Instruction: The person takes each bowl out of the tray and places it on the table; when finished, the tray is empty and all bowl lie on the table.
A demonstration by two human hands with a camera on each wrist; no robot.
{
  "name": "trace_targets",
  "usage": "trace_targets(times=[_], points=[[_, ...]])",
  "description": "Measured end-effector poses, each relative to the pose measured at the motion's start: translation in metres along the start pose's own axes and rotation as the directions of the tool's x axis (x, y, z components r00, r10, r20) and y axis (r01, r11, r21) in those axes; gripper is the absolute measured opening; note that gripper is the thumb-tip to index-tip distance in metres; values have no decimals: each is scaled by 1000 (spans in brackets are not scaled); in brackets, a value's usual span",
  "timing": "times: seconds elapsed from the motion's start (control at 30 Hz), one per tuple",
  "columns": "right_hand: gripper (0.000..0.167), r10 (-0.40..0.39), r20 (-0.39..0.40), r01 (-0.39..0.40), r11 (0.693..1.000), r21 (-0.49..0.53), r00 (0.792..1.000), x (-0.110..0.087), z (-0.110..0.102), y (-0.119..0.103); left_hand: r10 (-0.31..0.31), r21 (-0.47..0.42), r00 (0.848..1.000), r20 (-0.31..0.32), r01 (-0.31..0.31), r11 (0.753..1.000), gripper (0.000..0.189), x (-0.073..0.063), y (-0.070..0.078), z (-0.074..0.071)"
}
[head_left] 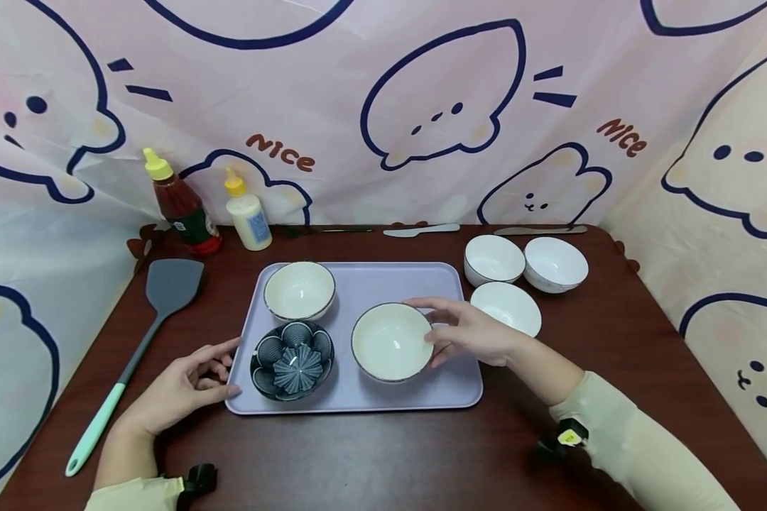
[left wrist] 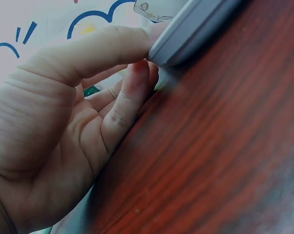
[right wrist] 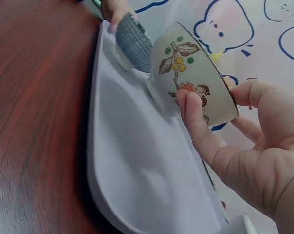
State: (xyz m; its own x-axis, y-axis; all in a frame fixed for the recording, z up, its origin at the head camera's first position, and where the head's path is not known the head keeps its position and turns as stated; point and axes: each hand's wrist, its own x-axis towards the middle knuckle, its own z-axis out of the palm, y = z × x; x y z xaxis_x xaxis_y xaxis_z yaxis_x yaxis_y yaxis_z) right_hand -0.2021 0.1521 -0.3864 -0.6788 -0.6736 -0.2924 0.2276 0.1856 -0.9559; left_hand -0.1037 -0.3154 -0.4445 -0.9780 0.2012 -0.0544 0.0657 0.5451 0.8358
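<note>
My left hand (head_left: 188, 383) grips the left edge of a lilac tray (head_left: 358, 397), its thumb on the rim in the left wrist view. At the tray's right half, my right hand (head_left: 463, 330) holds a cream bowl (head_left: 390, 342) by its right side. The right wrist view shows this bowl's painted wall (right wrist: 186, 63), with a bird, leaves and yellow berries, and a thumb pressed against it. On the tray's left half sit another cream bowl (head_left: 300, 289) at the back and a dark blue patterned bowl (head_left: 297, 365) in front.
Three white bowls (head_left: 506, 306) stand right of the tray, near my right forearm. Left lies a spatula (head_left: 156, 319) with a mint handle. A red sauce bottle (head_left: 185, 213) and a white yellow-capped bottle (head_left: 249, 220) stand behind. Knives (head_left: 422, 230) lie along the back edge.
</note>
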Motion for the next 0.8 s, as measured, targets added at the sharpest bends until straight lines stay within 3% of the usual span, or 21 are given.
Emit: trace_targets(times=[0.4, 0.8], points=[[67, -31, -40, 29, 998, -56, 999, -56, -49, -27, -22, -7, 1000, 5, 22, 1000, 71, 0, 1, 0], [60, -150, -35, 146, 984, -97, 988, -125, -105, -17, -2, -16, 1000, 3, 2, 1000, 70, 0, -2, 0]])
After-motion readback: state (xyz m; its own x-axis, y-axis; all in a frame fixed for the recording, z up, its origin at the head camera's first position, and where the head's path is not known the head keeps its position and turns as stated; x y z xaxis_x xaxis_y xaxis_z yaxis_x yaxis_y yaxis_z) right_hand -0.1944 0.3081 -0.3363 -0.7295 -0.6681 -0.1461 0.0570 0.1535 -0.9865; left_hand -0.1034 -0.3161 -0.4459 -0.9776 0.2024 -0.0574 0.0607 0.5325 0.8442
